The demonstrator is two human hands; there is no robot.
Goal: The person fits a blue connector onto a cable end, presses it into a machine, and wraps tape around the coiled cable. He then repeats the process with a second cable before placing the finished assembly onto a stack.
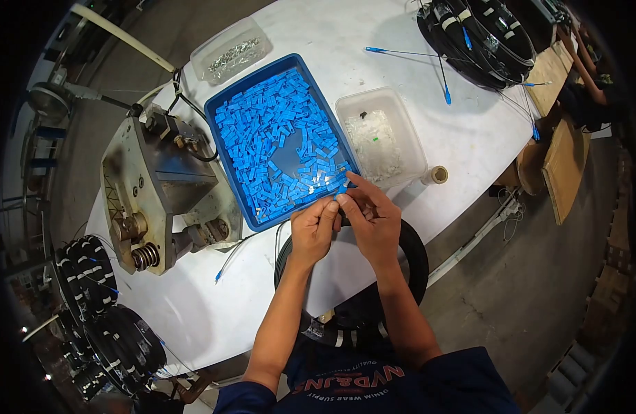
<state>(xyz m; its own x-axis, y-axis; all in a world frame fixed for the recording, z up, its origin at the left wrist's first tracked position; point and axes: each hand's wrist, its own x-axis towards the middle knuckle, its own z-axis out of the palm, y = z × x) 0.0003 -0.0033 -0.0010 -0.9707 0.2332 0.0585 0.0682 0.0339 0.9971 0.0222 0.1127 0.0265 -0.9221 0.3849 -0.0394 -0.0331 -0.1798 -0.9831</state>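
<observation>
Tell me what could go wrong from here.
Anything small slipping from the left hand or right hand, both at the blue tray, could get lost among the blue pieces. The black cable coil reaches past the edge of the table, so it might slide off if tugged.

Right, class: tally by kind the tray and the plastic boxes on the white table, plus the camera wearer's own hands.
Blue tray: 1
Translucent boxes, far box and near box: 2
Hands, left hand and right hand: 2
Total: 5
</observation>
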